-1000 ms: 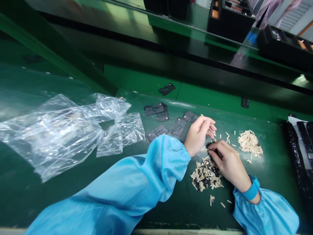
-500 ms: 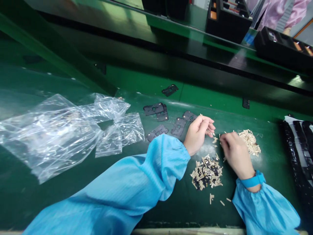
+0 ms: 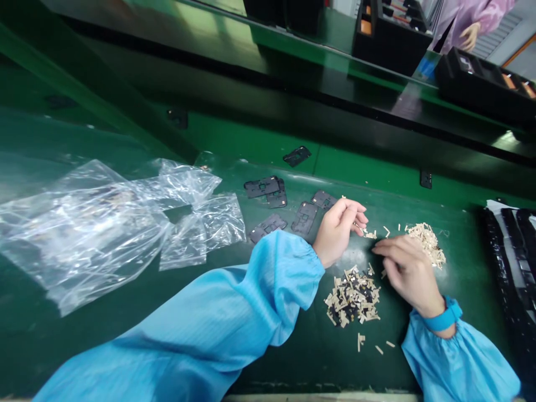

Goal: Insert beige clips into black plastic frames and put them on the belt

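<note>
My left hand (image 3: 340, 230) is curled above the green mat, thumb against fingers. Tiny pale bits show at its fingertips, but what it holds is too small to make out. My right hand (image 3: 409, 272) is open, fingers stretched to the left and thumb apart. Between the hands lie a few small pale strips (image 3: 369, 234). A pile of small beige and dark flat parts (image 3: 354, 296) sits just below them. Partly behind my right hand is a second heap of pale strips (image 3: 427, 244). Black plastic plates (image 3: 305, 218) lie left of my left hand.
Clear plastic bags (image 3: 104, 229) with contents cover the left side. A black wrapped bundle (image 3: 513, 268) stands at the right edge. A raised shelf (image 3: 259, 78) crosses the back, bearing black bins (image 3: 391, 42). Beyond it is a person in a pink sleeve (image 3: 496, 17).
My right hand has shifted slightly down and its fingers have straightened out from a pinch. The strips between my hands lie differently. My left hand has hardly moved. The other person's hand now shows.
</note>
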The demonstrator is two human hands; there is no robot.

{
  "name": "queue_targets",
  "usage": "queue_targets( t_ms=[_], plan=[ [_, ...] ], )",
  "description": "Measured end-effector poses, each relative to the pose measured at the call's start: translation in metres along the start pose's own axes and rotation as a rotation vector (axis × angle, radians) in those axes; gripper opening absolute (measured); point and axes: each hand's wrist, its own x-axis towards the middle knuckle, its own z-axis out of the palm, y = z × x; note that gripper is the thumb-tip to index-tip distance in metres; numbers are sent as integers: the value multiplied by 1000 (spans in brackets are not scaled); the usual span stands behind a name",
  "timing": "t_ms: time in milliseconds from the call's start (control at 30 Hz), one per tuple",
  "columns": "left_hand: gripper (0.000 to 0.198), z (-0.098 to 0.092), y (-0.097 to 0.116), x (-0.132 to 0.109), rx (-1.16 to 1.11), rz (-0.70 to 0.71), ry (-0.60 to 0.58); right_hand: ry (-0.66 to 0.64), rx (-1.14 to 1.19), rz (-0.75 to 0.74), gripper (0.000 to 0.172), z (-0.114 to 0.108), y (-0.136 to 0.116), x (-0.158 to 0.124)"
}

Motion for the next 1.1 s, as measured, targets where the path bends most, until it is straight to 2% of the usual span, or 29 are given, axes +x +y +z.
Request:
queue_targets(
  t_ms=[100,167,300,467,533,633,700,767,867,933,1000,1100],
  plan=[
    [30,0,0,0,9,2,4,-199,150,4,19,5,-14,3],
    [29,-1,0,0,7,0,6,-276,162,32,11,9,-21,3],
    [26,0,0,-1,6,-8,9,-347,109,79,12,12,-23,2],
    [21,0,1,1,67,-25,-17,-374,110,108,15,11,-18,0],
    [18,-5,7,4,189,-84,-131,-366,156,123,15,9,-16,0],
    [11,-17,25,12,574,-214,-503,-330,215,150,16,6,-14,0],
    [6,-23,39,15,874,-198,-760,-310,228,153,14,5,-13,0],
    [8,-25,51,14,1097,-144,-898,-302,215,135,9,6,-13,0],
    [13,-22,58,6,1320,-79,-945,-296,161,90,8,8,-15,-1],
    [12,-20,59,0,1384,-47,-963,-292,111,73,12,11,-15,-2],
    [16,-19,58,-4,1376,-34,-993,-294,59,63,14,12,-16,-3],
    [17,-20,58,-2,1243,-45,-1032,-295,71,78,16,11,-15,-3]
  ],
)
